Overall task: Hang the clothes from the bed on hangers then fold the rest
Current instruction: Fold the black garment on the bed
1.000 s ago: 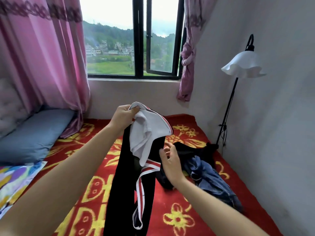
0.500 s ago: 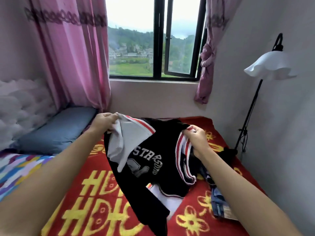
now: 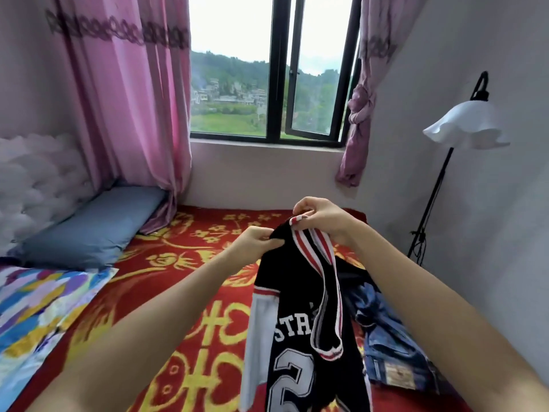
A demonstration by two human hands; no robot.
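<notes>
Your hands have drawn together since half a second ago: left hand and right hand now pinch the black jersey almost side by side at its top, by the striped neckband, the right slightly higher. The jersey hangs straight down from both grips, long axis vertical, over the red bed just left of the jeans; no hanger shows, so one hand likely must let go to fetch one. White print reads "STR" above a large "2".
</notes>
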